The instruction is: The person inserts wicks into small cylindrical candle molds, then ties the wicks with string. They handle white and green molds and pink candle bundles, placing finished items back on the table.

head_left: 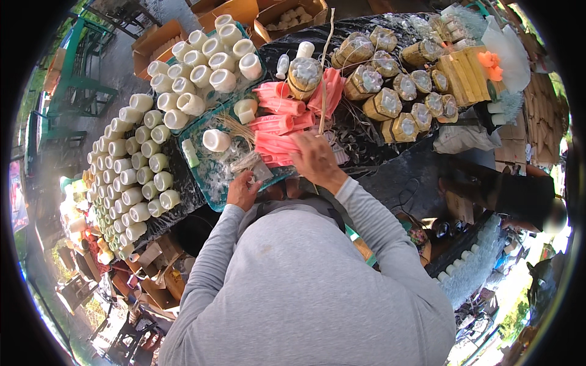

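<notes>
On the bench (186, 183), strips (274, 124) lay between jars (140, 211) on the left and bundles (383, 106) on the right. Boxes (223, 12) sat behind.

Black-covered table (366, 137): pale cylinders (140, 211), teal tray (213, 204), pink pieces (326, 91), wrapped bundles (383, 107).

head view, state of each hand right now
Left hand: fingers at a greyish piece; grip cannot be told.
Right hand: at pink pieces; grip cannot be told.

Fluted pieces (274, 145) at the hands (317, 161): salmon pink
Tray (206, 193) near the hands: teal, white-smeared
Cylinders (128, 177) left of the hands: cream
Wrapped bundles (382, 107) right of the hands: tan, whitish tops
Sleeves (381, 213): heather grey
</notes>
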`<state>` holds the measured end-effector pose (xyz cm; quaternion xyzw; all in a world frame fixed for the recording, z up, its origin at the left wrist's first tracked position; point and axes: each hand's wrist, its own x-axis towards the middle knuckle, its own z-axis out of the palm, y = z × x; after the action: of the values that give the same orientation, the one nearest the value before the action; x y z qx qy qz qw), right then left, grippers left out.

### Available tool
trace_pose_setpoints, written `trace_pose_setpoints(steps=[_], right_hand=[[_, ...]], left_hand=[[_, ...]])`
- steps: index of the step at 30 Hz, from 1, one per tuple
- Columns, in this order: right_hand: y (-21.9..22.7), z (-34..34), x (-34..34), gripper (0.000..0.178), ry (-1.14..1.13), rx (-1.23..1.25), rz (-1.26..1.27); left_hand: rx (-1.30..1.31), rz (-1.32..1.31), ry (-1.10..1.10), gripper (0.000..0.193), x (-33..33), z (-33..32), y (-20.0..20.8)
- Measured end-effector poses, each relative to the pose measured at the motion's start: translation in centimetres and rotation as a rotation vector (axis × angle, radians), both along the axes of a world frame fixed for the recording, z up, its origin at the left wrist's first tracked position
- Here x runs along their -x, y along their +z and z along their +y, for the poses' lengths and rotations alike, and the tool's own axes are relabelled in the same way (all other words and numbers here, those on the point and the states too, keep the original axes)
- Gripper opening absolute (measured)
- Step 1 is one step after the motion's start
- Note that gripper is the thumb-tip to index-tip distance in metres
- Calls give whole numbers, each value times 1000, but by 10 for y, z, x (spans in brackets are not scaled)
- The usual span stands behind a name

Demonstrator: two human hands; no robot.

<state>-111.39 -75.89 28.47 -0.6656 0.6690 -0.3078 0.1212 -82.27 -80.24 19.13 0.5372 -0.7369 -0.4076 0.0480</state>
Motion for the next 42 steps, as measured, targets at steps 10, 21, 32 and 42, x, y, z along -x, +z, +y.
trace_pose_setpoints(steps=[10,21,32,42], right_hand=[[-78,-99,-20,39,186,-333,675],[-67,-92,-27,49,121,-453,617],[-76,-66,-16,71,275,-203,954],[-59,-65,-21,98,455,-405,656]], left_hand=[[-172,31,-15,45,-16,-1,12],[-283,83,17,48,-30,10,-6],[-260,114,-70,50,-23,2,-18],[-302,11,160,51,-75,-11,-9]])
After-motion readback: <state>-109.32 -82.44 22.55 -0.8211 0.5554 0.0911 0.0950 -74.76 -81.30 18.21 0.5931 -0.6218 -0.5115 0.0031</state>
